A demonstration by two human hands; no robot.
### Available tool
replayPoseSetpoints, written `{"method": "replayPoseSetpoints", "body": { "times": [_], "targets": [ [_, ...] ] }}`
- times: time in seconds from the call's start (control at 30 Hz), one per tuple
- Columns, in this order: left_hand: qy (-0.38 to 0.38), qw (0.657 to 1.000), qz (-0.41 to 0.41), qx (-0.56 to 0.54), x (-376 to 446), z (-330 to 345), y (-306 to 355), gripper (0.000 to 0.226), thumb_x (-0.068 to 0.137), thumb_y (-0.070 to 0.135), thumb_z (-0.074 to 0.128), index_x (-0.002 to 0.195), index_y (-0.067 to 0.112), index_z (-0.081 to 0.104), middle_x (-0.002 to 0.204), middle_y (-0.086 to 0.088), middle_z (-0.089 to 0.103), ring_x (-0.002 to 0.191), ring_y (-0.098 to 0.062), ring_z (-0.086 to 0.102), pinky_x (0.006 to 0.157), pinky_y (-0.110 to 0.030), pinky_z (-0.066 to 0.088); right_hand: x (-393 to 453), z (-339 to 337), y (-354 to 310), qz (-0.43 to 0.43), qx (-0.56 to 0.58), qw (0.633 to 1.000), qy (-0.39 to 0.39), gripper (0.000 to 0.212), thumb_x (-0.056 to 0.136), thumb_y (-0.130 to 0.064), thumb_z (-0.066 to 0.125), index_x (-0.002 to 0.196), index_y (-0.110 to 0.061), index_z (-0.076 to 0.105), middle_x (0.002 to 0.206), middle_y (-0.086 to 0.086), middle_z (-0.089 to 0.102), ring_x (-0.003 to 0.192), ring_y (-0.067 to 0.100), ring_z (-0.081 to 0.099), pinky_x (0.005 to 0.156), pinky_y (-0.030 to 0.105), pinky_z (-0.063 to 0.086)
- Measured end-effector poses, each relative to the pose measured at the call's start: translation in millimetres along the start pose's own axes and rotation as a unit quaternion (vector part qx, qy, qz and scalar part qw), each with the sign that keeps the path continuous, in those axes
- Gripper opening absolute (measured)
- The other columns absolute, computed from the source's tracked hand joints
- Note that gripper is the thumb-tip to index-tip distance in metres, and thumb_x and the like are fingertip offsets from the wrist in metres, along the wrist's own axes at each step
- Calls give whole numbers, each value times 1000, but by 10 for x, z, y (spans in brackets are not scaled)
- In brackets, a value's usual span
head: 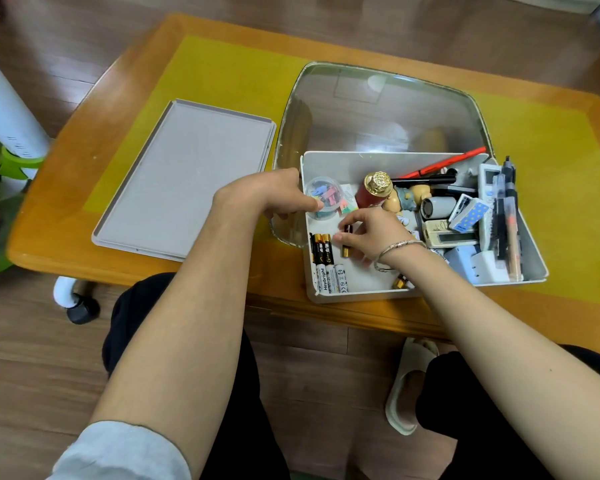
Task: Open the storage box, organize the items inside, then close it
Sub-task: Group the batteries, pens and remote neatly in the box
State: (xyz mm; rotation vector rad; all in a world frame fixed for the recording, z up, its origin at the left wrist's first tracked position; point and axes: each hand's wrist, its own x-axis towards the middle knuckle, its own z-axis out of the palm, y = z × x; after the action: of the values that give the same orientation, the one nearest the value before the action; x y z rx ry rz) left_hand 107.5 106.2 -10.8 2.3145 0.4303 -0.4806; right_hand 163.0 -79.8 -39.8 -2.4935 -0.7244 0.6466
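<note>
The white storage box (388,295) stands open at the table's near edge, and its grey lid (184,181) lies flat to its left. My left hand (274,194) grips the box's left rim beside a clear tub of coloured clips (324,197). Inside the box, my right hand (369,233) is closed on a black-and-gold battery (347,229). Several batteries (326,263) lie in a row in the near left corner. Remotes (447,233), pens (506,216), a red bottle with a gold cap (374,190) and small figures crowd the right half.
A glass-topped panel (385,109) in the wooden table (101,126) lies behind the box. A white pole with a green clamp (11,133) and a caster wheel (80,308) are at the left. A slipper (409,375) is on the floor below.
</note>
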Motion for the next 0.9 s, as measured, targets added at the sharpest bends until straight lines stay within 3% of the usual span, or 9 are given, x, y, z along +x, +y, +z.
{"method": "replayPoseSetpoints", "body": {
  "times": [0.13, 0.23, 0.37, 0.43, 0.5, 0.57, 0.7, 0.8, 0.9],
  "targets": [
    [-1, 1000, 1, -4, 7, 1, -6, 52, 87, 45, 62, 130, 22, 45, 88, 9, 53, 92, -19, 63, 71, -33, 54, -24, -17, -26, 18, -9, 997, -75, 36, 83, -20, 71, 115, -10, 60, 92, 12, 71, 80, 28, 68, 81, 42, 55],
    [1, 1000, -1, -3, 13, 4, -9, 53, 87, 46, 63, 130, 22, 44, 87, 10, 53, 87, -16, 63, 68, -31, 54, -69, 3, -21, 17, 52, 993, -109, 37, 83, -5, 68, 118, -7, 57, 82, 13, 71, 74, 30, 70, 76, 42, 58],
    [2, 1000, -2, 0, 20, 11, -11, 54, 87, 46, 62, 131, 22, 44, 88, 10, 53, 88, -16, 62, 69, -32, 54, -63, -20, 3, -15, 8, 996, -92, 44, 79, -4, 71, 121, -10, 58, 81, 0, 68, 77, 19, 68, 81, 38, 56],
    [2, 1000, 0, 2, 21, 6, -8, 54, 87, 46, 62, 131, 22, 44, 88, 10, 53, 88, -17, 62, 69, -32, 54, -73, -45, 8, -14, 13, 995, -96, 47, 79, -6, 71, 122, -14, 56, 81, -3, 62, 74, 21, 67, 71, 33, 58],
    [3, 1000, 0, 5, 20, 2, -12, 53, 87, 46, 62, 131, 22, 44, 87, 10, 53, 88, -17, 63, 68, -32, 53, -90, -91, 32, -12, 26, 996, -83, 41, 80, -8, 72, 117, -16, 57, 86, -1, 60, 63, 21, 65, 48, 20, 52],
    [5, 1000, 1, 10, 20, 1, -16, 52, 87, 47, 61, 130, 21, 45, 86, 9, 53, 90, -19, 64, 67, -32, 53, -94, -181, 91, -9, 26, 999, -22, 28, 81, -8, 70, 108, -13, 62, 87, 3, 65, 52, 10, 61, 39, 13, 43],
    [8, 1000, 2, 15, 29, 9, -25, 54, 87, 48, 61, 131, 22, 44, 85, 10, 53, 87, -17, 64, 62, -28, 52, -145, -482, 260, 29, -71, 991, 108, 8, 81, -7, 66, 88, -12, 68, 77, 5, 66, 47, 3, 55, 59, 16, 46],
    [10, 1000, 2, 12, 37, 12, -29, 56, 86, 49, 62, 132, 22, 43, 85, 10, 54, 86, -17, 64, 60, -27, 52, -233, -611, 359, 66, -157, 985, 40, 10, 78, -10, 68, 70, -16, 66, 57, -2, 59, 53, 8, 60, 60, 24, 46],
    [11, 1000, 3, 10, 43, 17, -33, 56, 86, 49, 62, 132, 23, 43, 85, 10, 53, 83, -16, 63, 56, -25, 50, -260, -587, 413, 123, -243, 962, -33, 28, 75, -33, 74, 59, -12, 65, 54, 2, 58, 60, 20, 57, 56, 25, 48]
  ]
}}
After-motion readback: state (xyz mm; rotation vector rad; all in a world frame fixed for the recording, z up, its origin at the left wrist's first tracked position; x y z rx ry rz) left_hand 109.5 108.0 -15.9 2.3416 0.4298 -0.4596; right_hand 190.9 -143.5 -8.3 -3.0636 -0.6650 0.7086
